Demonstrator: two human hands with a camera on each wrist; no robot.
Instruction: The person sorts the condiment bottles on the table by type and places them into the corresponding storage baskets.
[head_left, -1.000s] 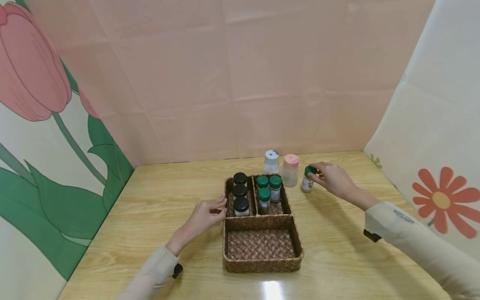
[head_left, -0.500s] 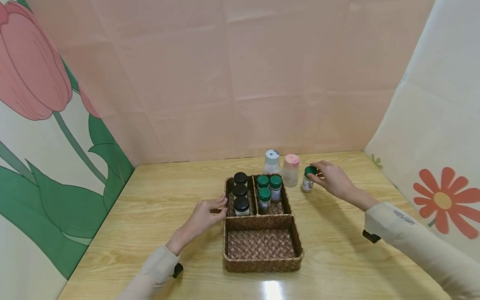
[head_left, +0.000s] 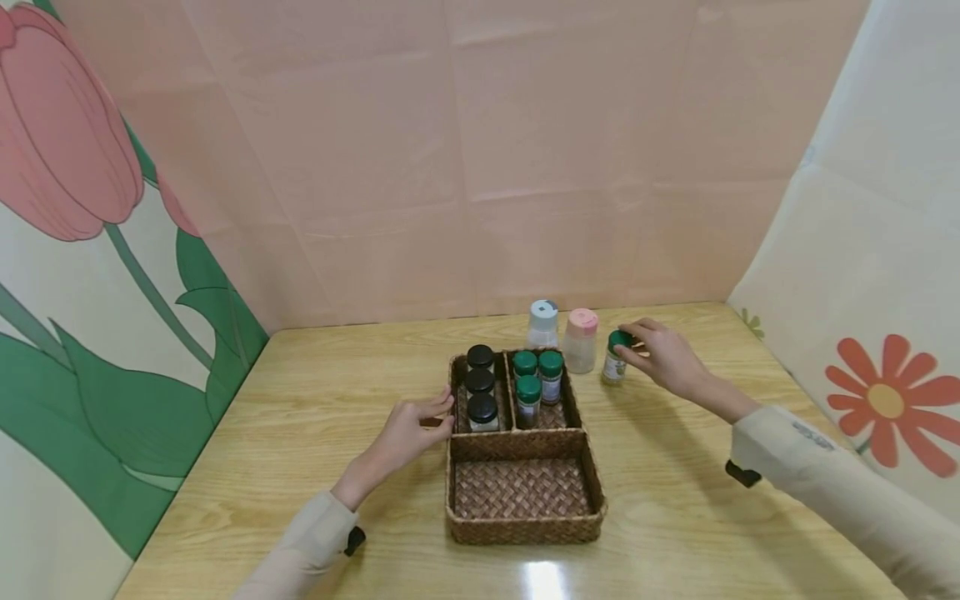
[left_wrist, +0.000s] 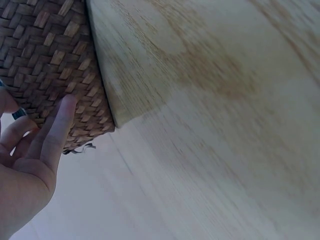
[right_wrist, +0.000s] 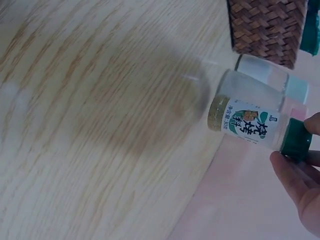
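Note:
My right hand [head_left: 666, 358] pinches the green cap of a small spice jar [head_left: 614, 367], thumb on one side and fingers on the other. In the right wrist view this spice jar [right_wrist: 250, 120] has a white printed label and light brown contents. My left hand [head_left: 403, 437] touches the left outer side of a brown woven basket [head_left: 525, 531]; in the left wrist view a fairly straight finger lies against the woven wall [left_wrist: 65, 60]. The basket's back left compartment has three black-capped jars [head_left: 481, 382], its back right one three green-capped jars [head_left: 528, 392].
Behind the basket stand a bottle with a light blue cap [head_left: 543, 321] and a clear bottle with a pink cap [head_left: 581, 342], left of the held jar. The wooden table [head_left: 337, 375] meets a pink backdrop [head_left: 375, 208] at its back edge.

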